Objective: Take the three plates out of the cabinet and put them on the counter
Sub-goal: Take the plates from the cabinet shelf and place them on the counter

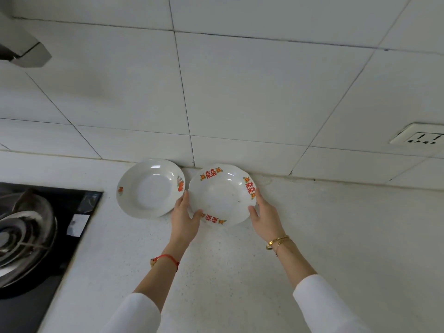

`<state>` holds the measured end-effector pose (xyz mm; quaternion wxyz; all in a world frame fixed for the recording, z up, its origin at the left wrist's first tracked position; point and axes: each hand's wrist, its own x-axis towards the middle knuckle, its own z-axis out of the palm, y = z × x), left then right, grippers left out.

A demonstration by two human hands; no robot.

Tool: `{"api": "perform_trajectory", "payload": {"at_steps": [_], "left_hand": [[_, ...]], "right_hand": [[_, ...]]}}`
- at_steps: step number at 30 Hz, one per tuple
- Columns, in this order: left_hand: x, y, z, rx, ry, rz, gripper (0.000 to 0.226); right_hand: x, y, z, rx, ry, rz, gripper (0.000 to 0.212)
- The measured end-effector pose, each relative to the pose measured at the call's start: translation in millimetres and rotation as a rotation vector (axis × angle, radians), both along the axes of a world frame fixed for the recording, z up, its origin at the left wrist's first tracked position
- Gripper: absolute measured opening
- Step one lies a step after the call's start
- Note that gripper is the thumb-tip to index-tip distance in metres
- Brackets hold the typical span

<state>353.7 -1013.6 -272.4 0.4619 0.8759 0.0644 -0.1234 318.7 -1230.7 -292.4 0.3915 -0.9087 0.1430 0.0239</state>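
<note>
The left hand (183, 218) grips the near left rim of a white plate (222, 194), its thumb lying over the rim beside a red pattern and its fingers curled round the edge. The right hand (263, 215) holds the opposite right rim the same way, thumb on top, fingertips by another red pattern. Whether the plate rests fully on the counter (240, 272) or is slightly lifted cannot be told. It sits close to the tiled wall (240, 92). Just beside it on the left, a second plate (150, 188) with small orange fruit marks lies flat on the counter, its rim touching or nearly touching the first. A red string circles the left wrist; gold bracelets circle the right. Farther left is a black stove (48, 236) with a metal burner. A wall socket (418, 138) shows at far right.
</note>
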Motion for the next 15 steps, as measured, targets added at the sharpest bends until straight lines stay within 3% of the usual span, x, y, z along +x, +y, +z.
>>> {"api": "perform_trajectory", "payload": {"at_steps": [15], "left_hand": [[4.6,2.5,-20.4,0.050,-0.018,-0.001,0.076]], "right_hand": [[10.9,5.8,-12.1,-0.024,0.093,0.039,0.067]]}}
